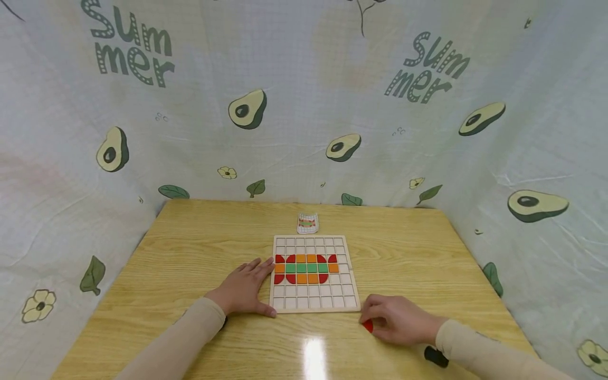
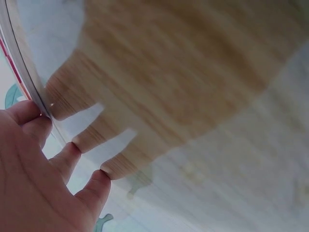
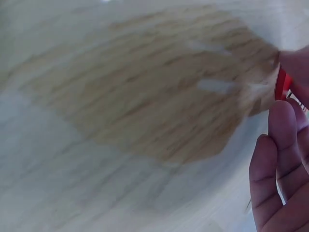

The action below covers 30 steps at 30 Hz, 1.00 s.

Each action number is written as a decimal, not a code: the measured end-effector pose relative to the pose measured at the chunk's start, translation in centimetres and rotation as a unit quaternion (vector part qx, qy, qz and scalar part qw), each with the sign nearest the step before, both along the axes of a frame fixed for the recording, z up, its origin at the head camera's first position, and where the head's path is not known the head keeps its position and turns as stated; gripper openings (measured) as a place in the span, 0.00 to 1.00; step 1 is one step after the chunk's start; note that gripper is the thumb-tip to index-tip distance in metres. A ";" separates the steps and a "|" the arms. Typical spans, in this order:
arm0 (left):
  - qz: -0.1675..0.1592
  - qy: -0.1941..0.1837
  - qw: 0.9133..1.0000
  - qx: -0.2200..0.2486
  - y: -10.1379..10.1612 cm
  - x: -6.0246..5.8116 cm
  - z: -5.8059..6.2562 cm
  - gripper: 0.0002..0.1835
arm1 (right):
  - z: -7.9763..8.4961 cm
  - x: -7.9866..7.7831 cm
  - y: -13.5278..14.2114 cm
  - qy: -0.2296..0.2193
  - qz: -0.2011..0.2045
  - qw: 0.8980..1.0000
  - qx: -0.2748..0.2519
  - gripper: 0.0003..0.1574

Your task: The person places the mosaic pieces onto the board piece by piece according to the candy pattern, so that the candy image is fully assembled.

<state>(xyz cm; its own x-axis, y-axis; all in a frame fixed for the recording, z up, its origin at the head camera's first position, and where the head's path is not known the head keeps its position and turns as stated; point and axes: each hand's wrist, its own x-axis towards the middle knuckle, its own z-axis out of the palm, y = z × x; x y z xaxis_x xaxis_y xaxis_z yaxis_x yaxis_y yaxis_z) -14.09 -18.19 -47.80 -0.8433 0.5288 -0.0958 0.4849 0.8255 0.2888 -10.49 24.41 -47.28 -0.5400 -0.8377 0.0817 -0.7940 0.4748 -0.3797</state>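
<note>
A pale wooden grid board (image 1: 313, 303) lies on the table, with red, orange and green pieces set in its middle rows. My left hand (image 1: 244, 287) is spread flat with its fingers straight, the fingertips and thumb against the board's left edge. In the left wrist view, the left hand (image 2: 43, 169) touches the rim of the board (image 2: 24, 72). Just off the board's lower right corner, my right hand (image 1: 396, 318) pinches a red tile (image 1: 368, 325) with a rounded edge. In the right wrist view the red tile (image 3: 282, 83) shows between thumb and fingers, partly hidden.
A small pattern card (image 1: 307, 224) printed with a coloured grid lies behind the board. The wooden table (image 1: 214, 227) is glossy and reflects light near its front. A printed curtain (image 1: 294, 68) hangs behind and at both sides. Dark wrist straps (image 1: 436, 357) show at the sleeves.
</note>
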 end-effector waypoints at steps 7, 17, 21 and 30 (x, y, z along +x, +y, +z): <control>-0.006 0.007 1.000 0.007 -0.1 0.0 -0.2 0.65 | 0.2 -0.4 0.1 0.012 -0.003 1.000 0.007 0.19; 0.000 0.005 1.000 -0.003 -0.1 -0.1 -0.3 0.66 | 0.5 -0.8 0.1 0.030 -0.025 0.999 0.026 0.11; 0.003 0.006 1.000 -0.003 -0.2 -0.1 -0.4 0.66 | 0.2 -1.5 1.0 0.044 -0.093 0.994 0.044 0.10; 0.003 0.004 1.000 -0.006 -0.2 -0.2 -0.4 0.65 | -0.1 -3.0 2.1 0.074 -0.190 0.978 0.050 0.11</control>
